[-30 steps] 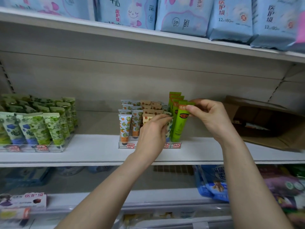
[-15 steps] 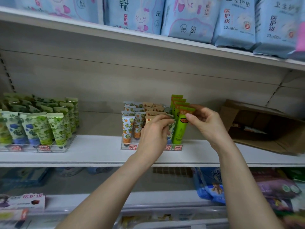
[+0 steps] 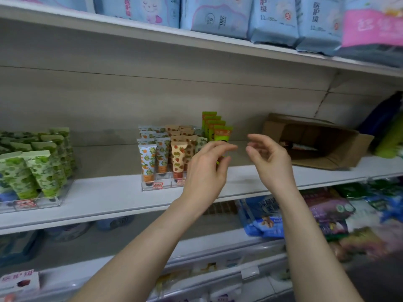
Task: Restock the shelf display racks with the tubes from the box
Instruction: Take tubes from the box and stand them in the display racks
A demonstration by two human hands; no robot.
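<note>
A clear display rack (image 3: 152, 186) stands mid-shelf with several patterned tubes (image 3: 148, 159) in rows. At its right end is a row of bright green tubes (image 3: 222, 132); the front one stands upright in the rack. My left hand (image 3: 207, 168) hovers in front of that tube's lower half with loosely curled fingers and hides it; whether it touches the tube is unclear. Just right of the rack, my right hand (image 3: 270, 160) is relaxed and holds nothing. The open cardboard box (image 3: 327, 156) lies on its side at the shelf's right, with a tube inside it (image 3: 302, 147).
A second clear rack (image 3: 50, 201) of green leaf-print tubes (image 3: 43, 171) sits at the shelf's left. Blue packs (image 3: 220, 16) fill the shelf above. Bagged goods (image 3: 327, 214) lie on the shelf below. The white shelf board (image 3: 109, 195) shows between the racks.
My right hand has let go of the green tube's top and moved right. The tube now stands in the rack. My left hand has shifted slightly right.
</note>
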